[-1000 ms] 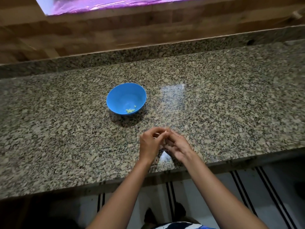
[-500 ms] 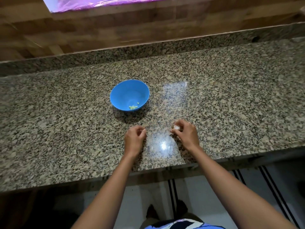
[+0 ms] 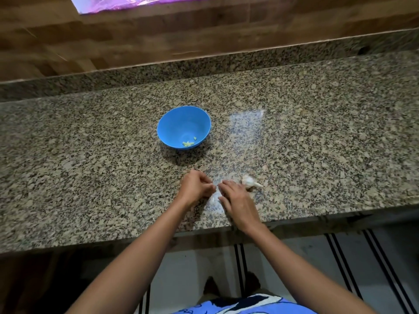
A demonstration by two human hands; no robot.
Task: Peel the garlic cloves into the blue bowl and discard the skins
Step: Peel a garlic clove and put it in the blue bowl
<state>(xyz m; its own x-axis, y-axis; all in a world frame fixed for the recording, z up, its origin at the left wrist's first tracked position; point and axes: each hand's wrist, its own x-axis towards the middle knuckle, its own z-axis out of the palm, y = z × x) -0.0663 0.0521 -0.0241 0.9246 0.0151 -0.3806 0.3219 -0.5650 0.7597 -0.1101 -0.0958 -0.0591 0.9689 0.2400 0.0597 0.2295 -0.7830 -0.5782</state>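
Lying beside R hand (image 3: 238,200): garlic bulb (image 3: 249,180).

Counter (image 3: 90,166): runs left to right across the scene, with a raised ledge (image 3: 158,73) along its far edge and a wall (image 3: 158,37) behind that.
Bowl (image 3: 172,123): on the counter, near its middle; garlic pieces (image 3: 188,143) lie in it at the near right.
Left hand (image 3: 195,188) and right hand (image 3: 238,200): over the counter near its front edge, nearer than the bowl, fingertips close together.
Garlic bulb (image 3: 248,180): on the counter, just right of the right hand.
Floor (image 3: 192,268): below the near edge.
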